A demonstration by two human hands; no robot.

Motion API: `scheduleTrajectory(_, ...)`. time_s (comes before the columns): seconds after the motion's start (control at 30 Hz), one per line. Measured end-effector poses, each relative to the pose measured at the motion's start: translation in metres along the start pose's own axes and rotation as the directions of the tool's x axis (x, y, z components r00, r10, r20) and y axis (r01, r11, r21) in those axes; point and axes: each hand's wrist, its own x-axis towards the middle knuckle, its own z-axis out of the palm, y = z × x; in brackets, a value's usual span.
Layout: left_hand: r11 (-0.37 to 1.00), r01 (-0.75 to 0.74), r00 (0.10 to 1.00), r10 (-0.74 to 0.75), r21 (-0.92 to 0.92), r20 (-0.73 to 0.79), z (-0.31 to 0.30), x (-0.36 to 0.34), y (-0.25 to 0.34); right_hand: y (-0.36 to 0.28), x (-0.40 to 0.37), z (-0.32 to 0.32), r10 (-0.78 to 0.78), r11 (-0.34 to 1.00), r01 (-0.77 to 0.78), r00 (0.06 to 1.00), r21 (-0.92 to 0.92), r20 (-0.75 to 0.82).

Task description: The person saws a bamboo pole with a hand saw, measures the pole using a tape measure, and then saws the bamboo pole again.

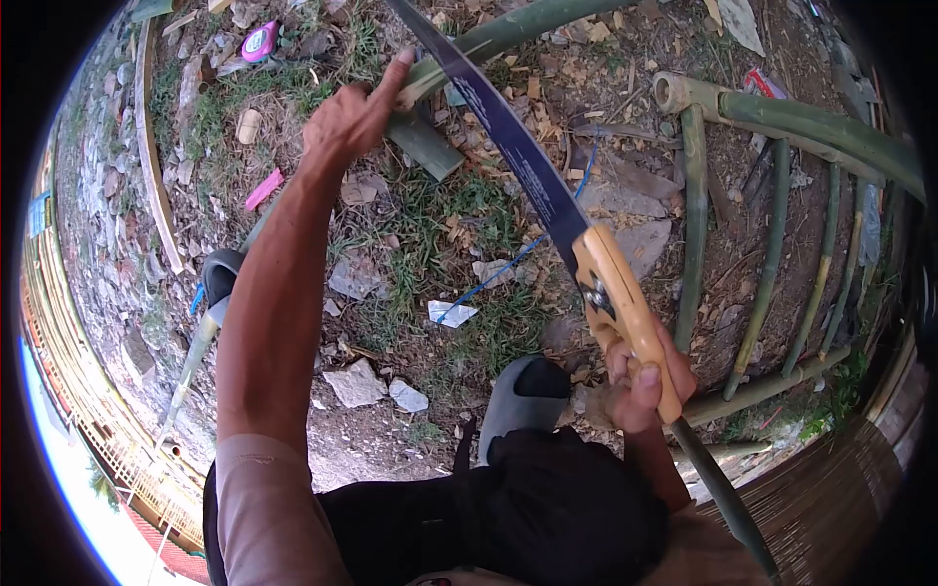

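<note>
My right hand [650, 376] is wrapped around the pale wooden handle [625, 293] of a handsaw. The saw's long dark blade [518, 151] slants up and left, passing over a green bamboo pole [532, 24] at the top. My left hand [347, 122] grips the near end of this pole, its thumb stretched along it close to the blade; some of its fingers are hidden. Just below that end lies a short bamboo piece [427, 146]. Whether the saw teeth touch the bamboo cannot be made out.
A ladder-like bamboo frame [694, 225] lies to the right. A pink tape measure [260, 42] rests at the upper left, near a long wooden strip [154, 146]. Stones [356, 383], wood chips and a blue cord [498, 275] are on the grassy ground. My shoe [528, 396] is below.
</note>
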Motion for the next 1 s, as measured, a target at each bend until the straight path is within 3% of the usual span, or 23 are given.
scheduleTrajectory(0.07,1.0,-0.013,1.0,0.013,-0.009,-0.024,0.002,0.001,-0.004,0.0,0.057,0.039,0.043,0.998,-0.044,0.999,-0.038,-0.008)
scheduleTrajectory(0.1,0.982,-0.159,0.982,0.167,0.099,-0.084,-0.003,-0.021,0.006,0.005,0.079,0.051,0.013,0.998,-0.013,1.0,-0.063,0.003)
scheduleTrajectory(0.2,0.988,-0.11,0.99,0.118,0.11,-0.072,-0.011,-0.033,0.018,0.003,0.059,0.032,0.032,0.995,-0.032,0.999,-0.097,0.004)
scheduleTrajectory(0.3,0.999,-0.023,0.987,0.03,0.047,-0.156,0.002,-0.024,0.019,-0.017,-0.003,-0.007,0.17,0.978,-0.153,0.978,0.141,-0.118)
scheduleTrajectory(0.4,0.998,0.056,0.989,-0.053,0.017,-0.138,-0.004,-0.019,0.01,-0.004,0.02,0.01,0.18,0.962,-0.156,0.979,0.225,-0.094)
scheduleTrajectory(0.47,0.939,-0.195,0.964,0.237,0.282,-0.123,0.002,-0.024,0.004,0.009,0.075,0.045,0.099,0.985,-0.092,0.994,0.146,-0.039)
scheduleTrajectory(0.5,0.939,-0.195,0.962,0.239,0.285,-0.13,0.002,-0.027,0.007,0.009,0.082,0.049,0.092,0.985,-0.086,0.995,0.151,-0.039)
scheduleTrajectory(0.57,0.945,-0.177,0.967,0.218,0.274,-0.13,0.001,-0.035,0.008,0.006,0.083,0.057,0.005,1.0,-0.004,1.0,0.03,-0.029)
scheduleTrajectory(0.6,0.951,-0.172,0.968,0.211,0.258,-0.133,0.0,-0.035,0.01,0.004,0.056,0.042,0.057,0.997,-0.053,0.997,0.063,-0.048)
scheduleTrajectory(0.63,1.0,0.0,0.986,0.003,0.017,-0.167,0.007,-0.015,0.001,0.002,0.027,0.019,0.09,0.992,-0.084,0.994,0.095,-0.056)
scheduleTrajectory(0.67,1.0,-0.002,0.984,0.003,0.007,-0.177,0.01,-0.011,0.003,-0.004,0.015,0.006,0.077,0.993,-0.073,0.996,0.09,-0.05)
scheduleTrajectory(0.73,0.999,-0.02,0.976,0.027,0.035,-0.216,0.013,-0.024,0.004,-0.015,-0.001,0.0,0.155,0.94,-0.143,0.988,0.309,-0.017)
scheduleTrajectory(0.77,1.0,0.016,0.987,-0.012,0.023,-0.162,0.008,-0.027,0.008,-0.003,0.004,0.007,0.131,0.956,-0.111,0.99,0.273,-0.058)
scheduleTrajectory(0.83,0.999,-0.041,0.982,0.046,0.031,-0.182,0.012,-0.024,0.005,0.009,0.07,0.047,0.091,0.992,-0.086,0.995,0.096,-0.049)
scheduleTrajectory(0.93,0.99,-0.124,0.972,0.135,0.068,-0.194,0.012,-0.022,-0.001,0.017,0.093,0.066,-0.006,0.998,0.006,1.0,0.06,-0.001)
scheduleTrajectory(0.97,0.998,-0.06,0.986,0.064,0.03,-0.157,0.014,-0.022,-0.001,0.015,0.065,0.047,-0.014,1.0,0.014,1.0,-0.005,0.004)
scheduleTrajectory(1.0,1.0,0.007,0.99,-0.009,-0.015,-0.142,0.009,-0.017,0.001,0.011,0.022,0.018,0.043,0.997,-0.041,0.999,0.061,-0.032)
